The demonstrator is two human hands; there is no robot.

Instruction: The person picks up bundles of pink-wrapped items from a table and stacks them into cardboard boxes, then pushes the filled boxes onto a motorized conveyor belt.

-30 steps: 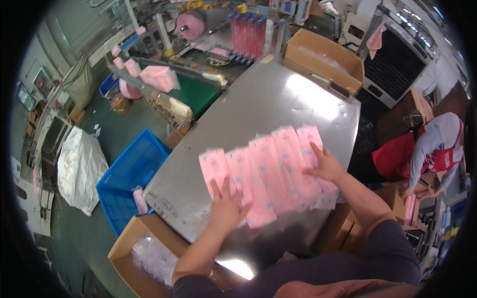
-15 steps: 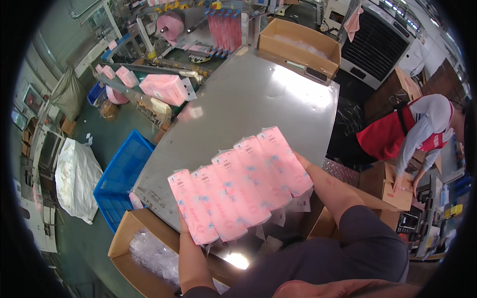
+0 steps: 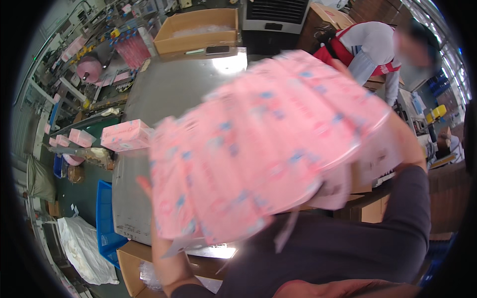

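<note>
Both hands, left hand (image 3: 149, 198) and right hand (image 3: 405, 141), grip a row of pink packets (image 3: 268, 144) above the grey table (image 3: 164, 94).

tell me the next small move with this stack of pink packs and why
Probably carry the row of pink packs on toward a carton, keeping both ends squeezed. It is off the steel table, blurred and tilted, held only by the left hand and the right hand at its ends, so a looser grip could spill the middle packs.
</note>
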